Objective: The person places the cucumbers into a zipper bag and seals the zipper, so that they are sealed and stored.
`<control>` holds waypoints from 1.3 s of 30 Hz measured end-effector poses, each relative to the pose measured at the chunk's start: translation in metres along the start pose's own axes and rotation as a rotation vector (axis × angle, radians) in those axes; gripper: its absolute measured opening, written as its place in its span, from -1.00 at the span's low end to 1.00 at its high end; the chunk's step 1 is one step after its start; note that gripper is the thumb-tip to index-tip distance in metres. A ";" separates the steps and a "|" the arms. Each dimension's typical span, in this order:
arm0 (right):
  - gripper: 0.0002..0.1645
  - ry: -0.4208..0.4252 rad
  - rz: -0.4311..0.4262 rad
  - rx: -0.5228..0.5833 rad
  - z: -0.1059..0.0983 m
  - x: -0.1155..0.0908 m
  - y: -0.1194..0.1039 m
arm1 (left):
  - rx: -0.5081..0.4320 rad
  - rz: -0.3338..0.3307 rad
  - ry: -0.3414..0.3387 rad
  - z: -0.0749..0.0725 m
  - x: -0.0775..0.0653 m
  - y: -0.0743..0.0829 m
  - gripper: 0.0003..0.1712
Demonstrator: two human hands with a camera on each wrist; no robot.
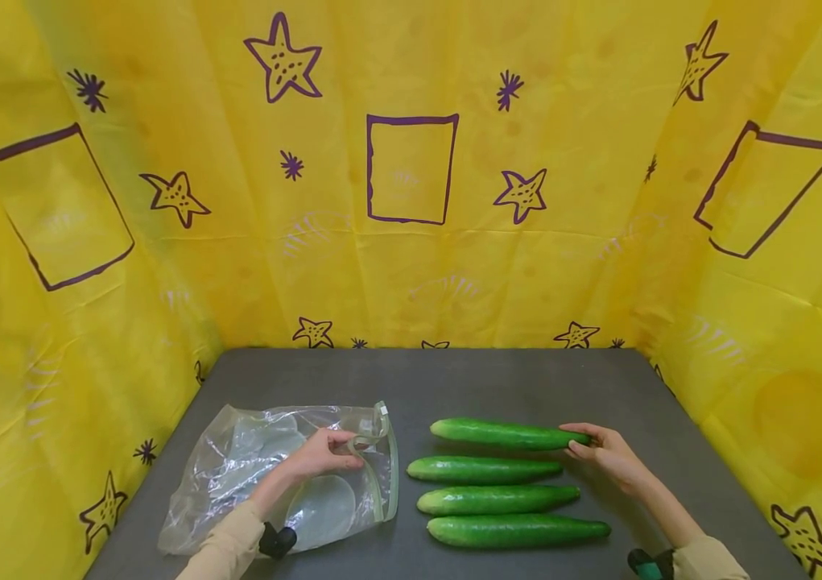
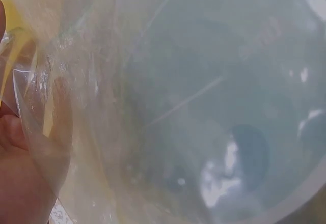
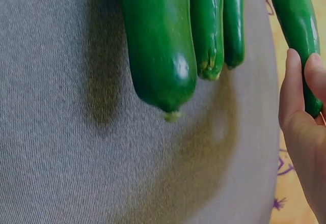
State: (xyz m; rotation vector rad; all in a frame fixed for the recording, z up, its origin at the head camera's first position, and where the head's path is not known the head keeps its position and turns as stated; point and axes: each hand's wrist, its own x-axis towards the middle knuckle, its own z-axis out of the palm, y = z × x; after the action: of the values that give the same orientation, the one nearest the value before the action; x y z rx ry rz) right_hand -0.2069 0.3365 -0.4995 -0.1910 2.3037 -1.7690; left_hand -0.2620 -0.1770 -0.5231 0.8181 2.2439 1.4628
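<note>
A clear plastic zip bag (image 1: 200,475) with pale round patches lies at the left, its green-edged mouth facing right. My left hand (image 1: 320,453) pinches the bag's mouth edge between thumb and fingers. The film fills most of the left wrist view, with part of the left hand (image 2: 23,168) at its left side. At the right, my right hand (image 1: 609,457) grips the narrow right end of the farthest cucumber (image 1: 501,433). Whether that cucumber is off the table cannot be told. The right wrist view shows the fingers and thumb around its end (image 3: 311,99).
Three more green cucumbers (image 1: 501,501) lie side by side nearer me, right of the bag and roughly parallel. All are on a dark grey table (image 1: 425,379). Yellow cloth walls (image 1: 411,282) with drawn stars stand at the back and both sides.
</note>
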 end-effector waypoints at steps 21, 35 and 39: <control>-0.37 -0.109 0.035 0.081 0.021 0.003 -0.004 | -0.010 -0.005 0.002 0.001 0.001 0.002 -0.60; -0.42 -0.182 0.028 0.164 0.034 0.006 -0.003 | -0.030 -0.025 0.015 0.002 0.001 0.003 -0.56; -0.46 -0.199 0.016 0.167 0.039 0.007 -0.004 | -0.027 -0.027 0.016 0.002 0.001 0.003 -0.56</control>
State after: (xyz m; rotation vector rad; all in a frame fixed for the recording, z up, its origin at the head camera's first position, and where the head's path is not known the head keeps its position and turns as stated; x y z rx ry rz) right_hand -0.2042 0.2975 -0.5063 -0.3034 2.0052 -1.8327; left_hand -0.2609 -0.1742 -0.5210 0.7680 2.2333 1.4887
